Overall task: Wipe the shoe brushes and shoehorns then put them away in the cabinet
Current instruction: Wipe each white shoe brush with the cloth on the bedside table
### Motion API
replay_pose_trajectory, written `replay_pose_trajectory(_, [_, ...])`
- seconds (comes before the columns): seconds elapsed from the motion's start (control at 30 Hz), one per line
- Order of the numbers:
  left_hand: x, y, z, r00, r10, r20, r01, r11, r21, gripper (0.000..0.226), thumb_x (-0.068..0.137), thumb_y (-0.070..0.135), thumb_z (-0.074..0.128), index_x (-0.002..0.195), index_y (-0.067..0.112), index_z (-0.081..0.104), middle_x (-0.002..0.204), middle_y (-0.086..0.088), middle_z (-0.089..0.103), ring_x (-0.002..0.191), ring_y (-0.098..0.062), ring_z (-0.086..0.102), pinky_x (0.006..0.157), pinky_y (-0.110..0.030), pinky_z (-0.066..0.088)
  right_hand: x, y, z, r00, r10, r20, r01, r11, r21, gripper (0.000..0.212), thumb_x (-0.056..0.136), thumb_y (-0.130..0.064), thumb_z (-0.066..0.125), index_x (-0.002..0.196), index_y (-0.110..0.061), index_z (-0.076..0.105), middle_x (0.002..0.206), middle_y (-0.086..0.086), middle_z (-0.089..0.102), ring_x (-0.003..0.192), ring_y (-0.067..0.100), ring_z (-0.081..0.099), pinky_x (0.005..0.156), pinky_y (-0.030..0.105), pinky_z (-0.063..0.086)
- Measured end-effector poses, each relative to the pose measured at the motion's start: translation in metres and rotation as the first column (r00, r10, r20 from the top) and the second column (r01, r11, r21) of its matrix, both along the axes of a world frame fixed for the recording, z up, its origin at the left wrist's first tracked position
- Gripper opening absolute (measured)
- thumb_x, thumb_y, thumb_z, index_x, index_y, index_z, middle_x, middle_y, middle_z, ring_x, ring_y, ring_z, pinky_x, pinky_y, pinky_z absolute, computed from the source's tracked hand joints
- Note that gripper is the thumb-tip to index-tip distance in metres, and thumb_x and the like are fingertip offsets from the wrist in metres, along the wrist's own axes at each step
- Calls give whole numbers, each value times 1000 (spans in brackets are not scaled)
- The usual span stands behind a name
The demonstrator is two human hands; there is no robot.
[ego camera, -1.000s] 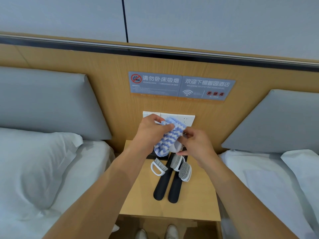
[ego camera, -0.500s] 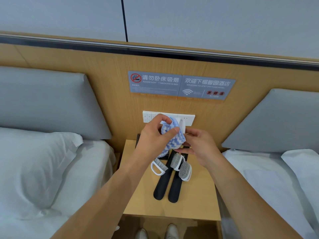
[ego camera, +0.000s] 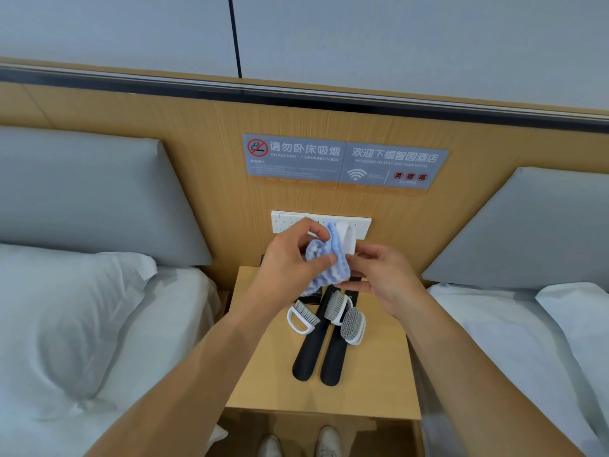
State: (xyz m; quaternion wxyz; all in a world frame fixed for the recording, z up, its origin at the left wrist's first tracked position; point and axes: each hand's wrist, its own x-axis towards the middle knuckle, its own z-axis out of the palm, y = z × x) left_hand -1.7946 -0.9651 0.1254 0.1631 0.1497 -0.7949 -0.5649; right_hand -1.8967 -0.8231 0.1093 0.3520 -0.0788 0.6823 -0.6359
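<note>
Currently pinching a blue-striped cloth [ego camera: 324, 263] in left hand [ego camera: 290, 268], rubbing a white brush [ego camera: 347, 237] gripped by right hand [ego camera: 384, 278]; handle pointing far, cloth at its left.

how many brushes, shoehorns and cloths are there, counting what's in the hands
shoe brushes: 4, three on the nightstand at, one white brush in the right hand
black shoehorns: 2
striped cloth: 1, in the left hand
total: 7
</note>
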Motion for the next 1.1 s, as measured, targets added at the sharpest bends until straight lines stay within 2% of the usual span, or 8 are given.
replay_pose_trajectory(0.1, [-12, -15, 14, 998, 20, 56, -21, 1000, 15, 19, 83, 17, 75, 98, 22, 65, 85, -8, 71, 77, -29, 68, 66, -43, 55, 4, -3, -2, 991, 52, -123, -50, 999, 19, 22, 91, 2, 66, 98, -18, 75, 87, 3, 74, 87, 22, 76, 67, 34, 63])
replay_pose_trajectory(0.23, [-26, -28, 26, 994, 6, 112, -2, 999, -34, 14, 83, 21, 75, 96, 20, 68, 88, -15, 69, 68, -20, 59, 62, -34, 47, 3, -9, -3, 980, 52, -191, -43, 998, 51, 22, 91, 2, 66, 98, -17, 73, 82, 0, 68, 92, 27, 73, 71, 39, 64])
replay_pose_trajectory(0.33, [-24, -26, 26, 997, -21, 80, 27, 997, -71, 20, 80, 22, 77, 96, 25, 66, 80, 2, 69, 67, -15, 61, 61, -27, 49, -1, -10, -2, 997, 21, -81, -20, 1000, 10, 15, 93, -1, 65, 102, -11, 73, 97, 12, 75, 90, 30, 75, 68, 37, 63])
replay_pose_trajectory(0.5, [-2, -12, 1, 987, -158, 19, 159, 971, -178, 35, 74, 7, 76, 94, 29, 57, 84, 13, 62, 71, -3, 58, 60, -13, 46, -10, -5, -3, 975, -41, 218, 60, 995, -80, 14, 96, -3, 60, 105, 2, 70, 94, 21, 76, 78, 32, 76, 60, 34, 61])
replay_pose_trajectory(0.7, [1, -19, -19, 989, -136, -60, 109, 936, -334, 35, 75, 2, 74, 94, 25, 55, 85, 10, 59, 74, -13, 57, 61, -26, 49, -18, -20, -12, 930, -12, 367, 24, 999, -30, 13, 99, -5, 57, 101, 5, 65, 90, 22, 72, 75, 34, 75, 62, 41, 63])
replay_pose_trajectory(0.8, [5, -31, -34, 997, -49, -55, 32, 963, -269, 32, 77, 1, 72, 96, 22, 58, 90, 10, 62, 81, -10, 60, 65, -22, 51, -20, -27, -22, 913, 1, 407, 4, 1000, -13, 13, 98, -3, 56, 106, 7, 63, 93, 26, 73, 79, 38, 75, 64, 45, 63])
replay_pose_trajectory(0.93, [15, -48, -59, 985, 174, 1, -173, 979, -105, 28, 82, 5, 71, 98, 26, 60, 93, 14, 64, 85, -3, 62, 61, -13, 51, -15, -40, -49, 903, -2, 430, -20, 999, 45, 29, 96, -1, 59, 125, 3, 57, 118, 31, 64, 97, 43, 70, 65, 47, 63])
replay_pose_trajectory(1.1, [33, -65, -91, 940, 332, 82, -337, 939, 60, 25, 83, 10, 73, 98, 26, 60, 92, 6, 69, 81, -9, 67, 62, -19, 55, -6, -50, -95, 905, -3, 426, -65, 987, 146, 35, 95, -1, 62, 130, -3, 55, 120, 27, 64, 94, 40, 72, 72, 48, 63])
